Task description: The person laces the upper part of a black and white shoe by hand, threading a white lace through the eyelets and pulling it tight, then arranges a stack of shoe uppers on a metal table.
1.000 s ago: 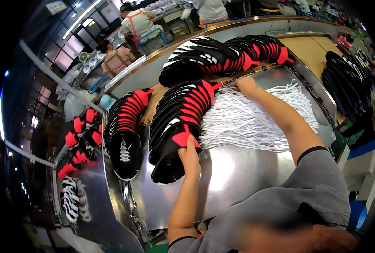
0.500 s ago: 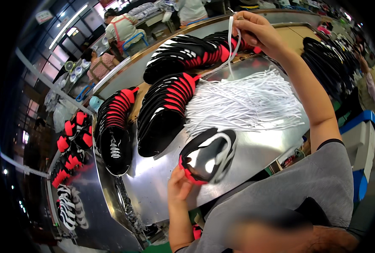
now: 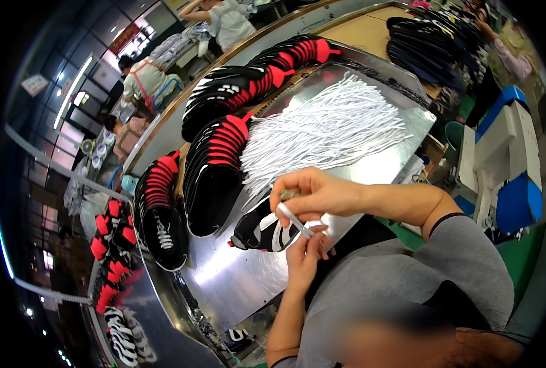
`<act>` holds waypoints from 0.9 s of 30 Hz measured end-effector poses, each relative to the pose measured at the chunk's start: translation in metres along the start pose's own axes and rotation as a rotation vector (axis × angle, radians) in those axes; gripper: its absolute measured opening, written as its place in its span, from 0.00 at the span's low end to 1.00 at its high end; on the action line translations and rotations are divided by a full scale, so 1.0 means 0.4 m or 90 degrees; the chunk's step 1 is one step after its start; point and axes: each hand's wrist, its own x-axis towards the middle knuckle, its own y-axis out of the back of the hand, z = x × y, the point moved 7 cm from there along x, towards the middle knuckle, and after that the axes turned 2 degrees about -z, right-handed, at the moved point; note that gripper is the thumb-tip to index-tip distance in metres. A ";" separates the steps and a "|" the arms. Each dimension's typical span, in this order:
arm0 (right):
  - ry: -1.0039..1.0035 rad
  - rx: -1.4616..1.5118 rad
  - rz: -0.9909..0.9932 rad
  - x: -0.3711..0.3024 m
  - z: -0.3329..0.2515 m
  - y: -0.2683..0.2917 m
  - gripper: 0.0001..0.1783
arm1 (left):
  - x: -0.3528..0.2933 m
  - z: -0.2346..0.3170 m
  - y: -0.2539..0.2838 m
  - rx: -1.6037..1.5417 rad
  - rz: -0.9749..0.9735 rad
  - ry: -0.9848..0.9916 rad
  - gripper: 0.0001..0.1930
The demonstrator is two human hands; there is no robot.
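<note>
Head view: fingers (image 3: pixel 308 204) hold a white lace (image 3: pixel 295 221).

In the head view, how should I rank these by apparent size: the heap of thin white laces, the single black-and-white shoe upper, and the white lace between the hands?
1. Heap of thin white laces
2. Single black-and-white shoe upper, though partly covered
3. Held white lace, a narrow strip
</note>
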 end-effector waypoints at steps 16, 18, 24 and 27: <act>0.021 0.058 0.228 -0.190 0.158 0.207 0.09 | -0.123 0.012 0.113 0.381 0.214 -0.122 0.17; 0.006 -0.008 0.211 -0.114 0.201 0.202 0.09 | -0.103 0.062 0.186 0.574 0.299 -0.178 0.19; 0.137 -0.452 0.326 0.101 0.284 0.276 0.14 | 0.083 -0.023 0.202 0.820 0.215 -0.130 0.24; 0.132 -0.446 0.316 0.145 0.370 0.299 0.14 | 0.097 -0.040 0.263 0.752 0.139 -0.116 0.26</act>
